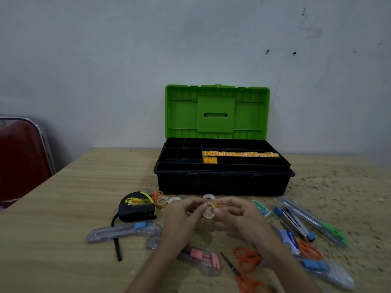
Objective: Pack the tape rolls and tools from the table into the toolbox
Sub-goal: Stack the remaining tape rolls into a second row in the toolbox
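My left hand (184, 216) and my right hand (237, 214) together pinch a small clear tape roll (209, 210) above the table, in front of the toolbox (222, 182). The black toolbox stands open with its green lid (218, 111) upright; orange-yellow tape rolls (241, 154) lie in its tray compartments. More small tape rolls (169, 201) lie on the table by a black-and-yellow tape measure (137, 206). Utility knives (122, 230) in plastic and orange scissors (246, 259) lie around my hands.
More wrapped cutters (313, 220) and a second pair of orange scissors (310, 250) lie at the right. A pink cutter (203, 255) lies under my left forearm. A red chair (21, 159) stands at the table's left edge. A wall is close behind the toolbox.
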